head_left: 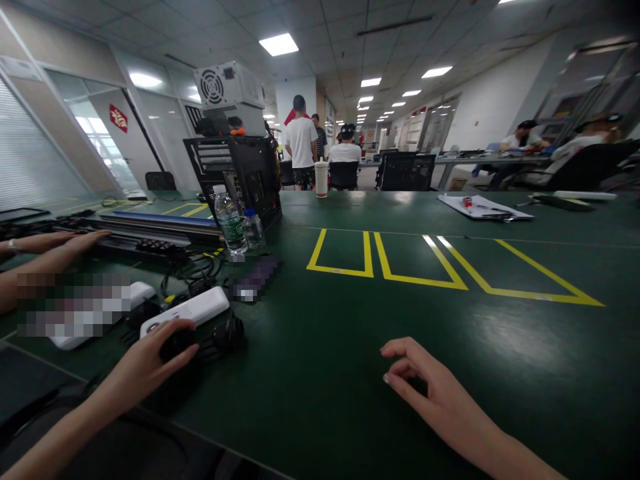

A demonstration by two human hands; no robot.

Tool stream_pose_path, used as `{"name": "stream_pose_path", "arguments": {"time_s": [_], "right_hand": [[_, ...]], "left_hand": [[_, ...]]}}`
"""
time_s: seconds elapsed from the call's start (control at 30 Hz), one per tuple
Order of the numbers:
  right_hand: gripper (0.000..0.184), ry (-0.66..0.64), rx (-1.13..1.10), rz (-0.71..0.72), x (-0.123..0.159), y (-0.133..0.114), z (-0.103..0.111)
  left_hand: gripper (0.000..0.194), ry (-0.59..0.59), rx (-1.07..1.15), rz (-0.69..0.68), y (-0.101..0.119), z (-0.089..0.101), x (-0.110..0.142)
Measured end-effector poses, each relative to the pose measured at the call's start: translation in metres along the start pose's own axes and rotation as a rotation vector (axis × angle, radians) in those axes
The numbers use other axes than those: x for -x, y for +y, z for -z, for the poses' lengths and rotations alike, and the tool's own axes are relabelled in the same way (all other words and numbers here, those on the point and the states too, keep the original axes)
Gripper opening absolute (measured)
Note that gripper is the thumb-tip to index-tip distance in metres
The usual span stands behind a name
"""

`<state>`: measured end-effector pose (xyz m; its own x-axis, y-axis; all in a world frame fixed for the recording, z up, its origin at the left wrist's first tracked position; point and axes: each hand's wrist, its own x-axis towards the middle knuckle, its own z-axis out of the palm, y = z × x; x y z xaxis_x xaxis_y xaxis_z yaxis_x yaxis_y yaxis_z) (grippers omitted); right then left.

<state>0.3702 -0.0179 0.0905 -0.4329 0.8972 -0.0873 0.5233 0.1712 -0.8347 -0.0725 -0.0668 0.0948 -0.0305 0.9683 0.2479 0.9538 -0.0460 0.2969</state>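
My left hand (155, 353) is at the left of the green table, its thumb and fingers curled round a dark, rounded thing whose kind I cannot make out. Just behind it lies a long white device (200, 308) with rounded ends, partly covered by the fingers. To the right of that hand sits a bundle of black cable (231, 333). My right hand (417, 380) hovers over or rests on the bare tabletop at the centre right. Its fingers are loosely bent, thumb and index apart, with nothing between them.
Another person's hands (75, 247) rest on long dark metal parts at the left. A water bottle (231, 223), a smaller bottle (254, 230) and a black computer case (253, 177) stand behind. Yellow tape frames (340, 272) mark the table (320, 380); a clipboard (483, 207) lies beyond.
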Motion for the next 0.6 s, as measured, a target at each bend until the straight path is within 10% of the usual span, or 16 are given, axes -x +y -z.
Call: {"name": "stream_pose_path", "arguments": {"time_s": [0.3,0.6], "right_hand": [[0.016,-0.041,0.076,0.073,0.003,-0.015,0.002],[0.018,-0.061,0.092,0.092,0.004,-0.009,0.002]], "left_hand": [[0.042,0.190,-0.453,-0.114,-0.004,-0.023,0.004],[0.045,0.066,-0.465,-0.071,0.006,-0.016,-0.003]]}}
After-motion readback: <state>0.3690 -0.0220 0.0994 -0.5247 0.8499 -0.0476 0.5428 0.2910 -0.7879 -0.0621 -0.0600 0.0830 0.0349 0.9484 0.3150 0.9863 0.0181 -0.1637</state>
